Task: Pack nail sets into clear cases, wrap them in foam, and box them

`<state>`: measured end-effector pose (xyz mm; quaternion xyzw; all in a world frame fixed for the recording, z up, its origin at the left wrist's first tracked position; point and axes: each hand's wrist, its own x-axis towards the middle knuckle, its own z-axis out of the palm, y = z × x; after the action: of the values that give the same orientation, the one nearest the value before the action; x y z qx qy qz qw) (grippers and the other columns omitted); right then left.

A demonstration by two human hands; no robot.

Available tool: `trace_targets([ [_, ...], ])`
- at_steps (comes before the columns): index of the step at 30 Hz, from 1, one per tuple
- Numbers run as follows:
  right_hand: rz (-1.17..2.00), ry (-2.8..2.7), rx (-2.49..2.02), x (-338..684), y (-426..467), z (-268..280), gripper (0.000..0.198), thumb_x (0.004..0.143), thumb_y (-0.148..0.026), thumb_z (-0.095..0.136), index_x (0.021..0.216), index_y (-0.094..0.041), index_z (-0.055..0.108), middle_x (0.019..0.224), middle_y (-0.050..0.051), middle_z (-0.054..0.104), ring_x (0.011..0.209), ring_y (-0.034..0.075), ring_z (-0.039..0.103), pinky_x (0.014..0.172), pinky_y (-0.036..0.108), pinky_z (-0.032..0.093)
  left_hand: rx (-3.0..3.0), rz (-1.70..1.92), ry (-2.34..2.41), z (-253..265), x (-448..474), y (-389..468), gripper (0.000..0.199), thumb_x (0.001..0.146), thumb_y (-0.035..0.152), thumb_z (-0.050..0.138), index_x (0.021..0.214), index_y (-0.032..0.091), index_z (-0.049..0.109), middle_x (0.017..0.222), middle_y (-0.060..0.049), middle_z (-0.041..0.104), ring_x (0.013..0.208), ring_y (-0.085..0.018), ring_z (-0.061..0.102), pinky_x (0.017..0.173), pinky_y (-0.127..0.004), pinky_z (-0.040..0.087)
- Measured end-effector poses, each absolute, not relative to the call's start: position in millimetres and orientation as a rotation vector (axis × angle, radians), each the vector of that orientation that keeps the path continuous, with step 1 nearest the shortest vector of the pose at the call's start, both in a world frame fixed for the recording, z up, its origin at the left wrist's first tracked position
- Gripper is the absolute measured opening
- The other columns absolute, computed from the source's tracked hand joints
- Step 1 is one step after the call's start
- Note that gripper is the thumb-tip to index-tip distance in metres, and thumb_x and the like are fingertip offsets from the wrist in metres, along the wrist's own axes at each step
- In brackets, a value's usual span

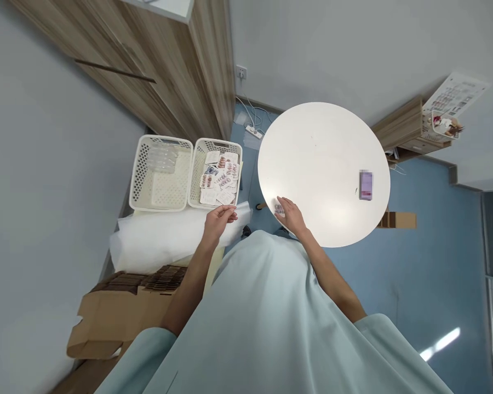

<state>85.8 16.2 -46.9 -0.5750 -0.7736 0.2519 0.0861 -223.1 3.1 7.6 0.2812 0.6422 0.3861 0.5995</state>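
Note:
At the near left edge of the round white table, my right hand curls its thumb and fingers around a small card of press-on nails. The hand covers part of that card. My left hand is closed, fingertips pressed together, at the front rim of a white basket. Whether anything thin is between those fingertips cannot be made out. Inside that basket lie several cards of press-on nails, some showing coloured nails and others their white faces.
Left of it, another white basket holds clear plastic packs. A roll of white wrap and folded cardboard boxes lie nearer me. A purple-screened phone rests on the table. A power strip lies on the floor.

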Motion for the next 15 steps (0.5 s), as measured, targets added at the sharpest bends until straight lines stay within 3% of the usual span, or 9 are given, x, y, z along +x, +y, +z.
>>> trace_targets([
  [5, 0.701, -2.295, -1.669, 61.1, 19.7, -21.5, 0.061, 0.106, -0.033, 0.058, 0.165, -0.022, 0.045, 0.157, 0.015, 0.061, 0.153, 0.033, 0.051, 0.120, 0.055, 0.049, 0.678, 1.043, 1.630, -2.9, -291.3, 33.8, 0.038, 0.074, 0.044, 0.074, 0.100, 0.017, 0.078, 0.082, -0.006, 0.075, 0.078, -0.019, 0.073, 0.078, -0.031, 0.058],
  [9, 0.709, -2.300, -1.630, 44.0, 24.3, -3.8, 0.060, 0.108, -0.038, 0.057, 0.165, -0.025, 0.045, 0.157, 0.013, 0.062, 0.151, 0.033, 0.053, 0.120, 0.056, 0.049, 0.771, 1.077, 1.859, -18.7, -347.5, 67.6, 0.037, 0.084, 0.036, 0.059, 0.110, 0.016, 0.076, 0.087, -0.007, 0.075, 0.085, -0.020, 0.075, 0.085, -0.033, 0.060],
  [12, 0.718, -2.304, -1.605, 33.4, 27.6, 7.6, 0.059, 0.108, -0.039, 0.056, 0.165, -0.025, 0.046, 0.156, 0.013, 0.063, 0.150, 0.033, 0.055, 0.120, 0.057, 0.050, 0.927, 0.984, 2.086, -31.4, -382.0, 96.7, 0.044, 0.087, 0.026, 0.056, 0.127, 0.016, 0.071, 0.123, -0.012, 0.075, 0.100, -0.023, 0.076, 0.101, -0.041, 0.059],
  [15, 0.736, -2.299, -1.596, 25.9, 30.3, 18.0, 0.059, 0.108, -0.039, 0.056, 0.164, -0.026, 0.046, 0.156, 0.013, 0.063, 0.149, 0.033, 0.055, 0.119, 0.058, 0.050, 1.111, 0.863, 2.257, -43.2, -405.4, 124.4, 0.055, 0.087, 0.021, 0.062, 0.141, 0.015, 0.063, 0.153, -0.020, 0.059, 0.122, -0.031, 0.070, 0.121, -0.048, 0.045],
])
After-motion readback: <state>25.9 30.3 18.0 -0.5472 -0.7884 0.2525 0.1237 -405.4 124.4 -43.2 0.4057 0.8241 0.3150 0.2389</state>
